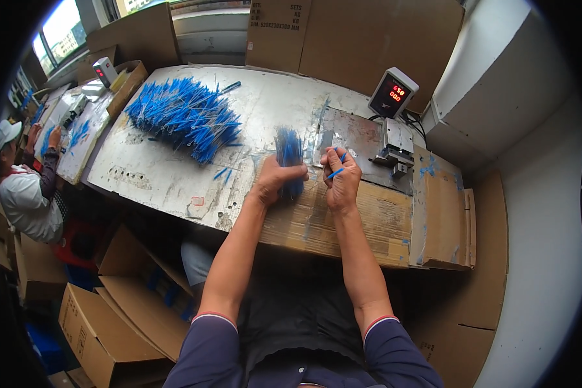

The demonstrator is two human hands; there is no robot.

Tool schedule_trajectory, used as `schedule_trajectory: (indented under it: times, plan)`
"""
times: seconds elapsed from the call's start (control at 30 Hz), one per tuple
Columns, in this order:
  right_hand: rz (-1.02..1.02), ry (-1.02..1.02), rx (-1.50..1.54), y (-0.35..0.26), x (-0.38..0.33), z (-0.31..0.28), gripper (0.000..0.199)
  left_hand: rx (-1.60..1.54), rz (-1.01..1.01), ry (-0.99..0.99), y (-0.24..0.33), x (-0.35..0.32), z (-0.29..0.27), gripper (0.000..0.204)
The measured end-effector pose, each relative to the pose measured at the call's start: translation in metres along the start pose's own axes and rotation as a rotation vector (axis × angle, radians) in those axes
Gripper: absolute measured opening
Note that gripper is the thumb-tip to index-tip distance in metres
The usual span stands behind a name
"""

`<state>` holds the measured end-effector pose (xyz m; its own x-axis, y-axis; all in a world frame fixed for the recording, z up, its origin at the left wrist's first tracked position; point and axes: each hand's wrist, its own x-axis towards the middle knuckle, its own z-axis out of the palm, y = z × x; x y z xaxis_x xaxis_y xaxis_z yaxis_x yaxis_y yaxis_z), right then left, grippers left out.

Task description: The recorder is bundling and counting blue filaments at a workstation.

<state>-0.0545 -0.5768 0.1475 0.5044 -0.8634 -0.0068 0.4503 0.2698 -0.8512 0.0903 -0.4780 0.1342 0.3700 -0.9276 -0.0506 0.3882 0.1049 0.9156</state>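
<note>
My left hand (277,180) is wrapped round an upright bundle of thin blue sticks (290,147), whose pale tips fan out at the top. The bundle stands over the cardboard sheet at the table's front. Close by on the right, my right hand (343,181) is closed with one or two blue pieces (335,173) poking out between its fingers. Their exact kind is too small to make out. A big heap of similar blue sticks (184,116) lies on the table to the left, with a few loose ones (224,174) in front of it.
A display box with red digits (393,94) stands at the back right, behind a metal fixture (396,145) on a steel plate. Cardboard (368,213) covers the table's front right. Open cartons (103,323) sit below left. Another person (29,187) works at a table on the far left.
</note>
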Motion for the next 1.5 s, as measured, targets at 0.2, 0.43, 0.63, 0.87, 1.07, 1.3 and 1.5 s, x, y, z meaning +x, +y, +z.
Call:
schedule_trajectory:
  times: [0.2, 0.43, 0.63, 0.87, 1.07, 1.3, 1.5]
  plan:
    - [-0.229, 0.298, -0.053, 0.024, 0.013, 0.005, 0.019, 0.01, -0.014, 0.056, 0.0, 0.0, 0.009, 0.023]
    - [-0.355, 0.334, 0.142, 0.016, 0.011, 0.006, 0.022, -0.009, 0.014, 0.102, -0.003, 0.0, 0.004, 0.021]
    - [-0.335, 0.007, -0.398, 0.021, -0.005, -0.006, 0.018, -0.086, 0.017, 0.092, 0.001, 0.002, 0.006, 0.021]
    - [-0.343, -0.09, -0.568, -0.018, -0.039, -0.009, 0.015, -0.104, 0.071, 0.084, -0.004, 0.004, -0.005, 0.023]
    - [-0.6, -0.954, -1.244, -0.039, -0.099, -0.019, 0.037, -0.131, 0.051, 0.056, -0.003, 0.003, -0.003, 0.022]
    - [-0.761, -1.094, -1.337, -0.005, -0.116, -0.041, 0.027, -0.134, 0.049, 0.025, -0.001, 0.002, -0.002, 0.025]
    - [-0.918, -0.538, -1.089, -0.028, -0.101, -0.015, 0.014, -0.126, 0.045, 0.02, 0.004, -0.004, -0.001, 0.03]
